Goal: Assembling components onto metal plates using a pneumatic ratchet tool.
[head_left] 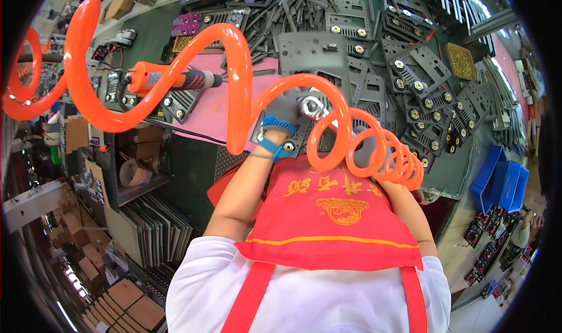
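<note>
At far left, an orange coiled air hose loops down from above and sweeps rightward across the whole view. Beside its first loops, an orange powered screwdriver hangs level above a pink mat. At centre, the left hand, in a grey glove with a blue cuff, presses on a grey metal bracket lying on the workbench, next to a shiny metal ring; its fingers are curled over the part, though the grip itself cannot be made out. Further right, the right hand sits behind the hose's tight coils, its state unreadable. Stacked grey brackets fill the bench beyond, and blue bins stand at the right edge.
</note>
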Tool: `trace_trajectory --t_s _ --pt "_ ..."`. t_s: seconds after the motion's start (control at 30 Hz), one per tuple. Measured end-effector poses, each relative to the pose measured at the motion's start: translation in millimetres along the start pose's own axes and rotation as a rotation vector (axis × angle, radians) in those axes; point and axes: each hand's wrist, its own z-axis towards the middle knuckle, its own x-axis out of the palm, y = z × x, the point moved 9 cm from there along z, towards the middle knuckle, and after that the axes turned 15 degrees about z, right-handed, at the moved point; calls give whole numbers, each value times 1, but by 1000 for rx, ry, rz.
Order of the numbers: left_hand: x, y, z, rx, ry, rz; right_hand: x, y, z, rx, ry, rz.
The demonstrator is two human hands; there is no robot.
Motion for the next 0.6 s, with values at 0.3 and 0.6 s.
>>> trace_trajectory --t_s 0.3,0.6 --pt "-37 189 -8 34 292 209 -17 3 -6 123 -48 -12" --pt "12 132 4 6 644 746 -34 -3 -10 314 -107 -127"
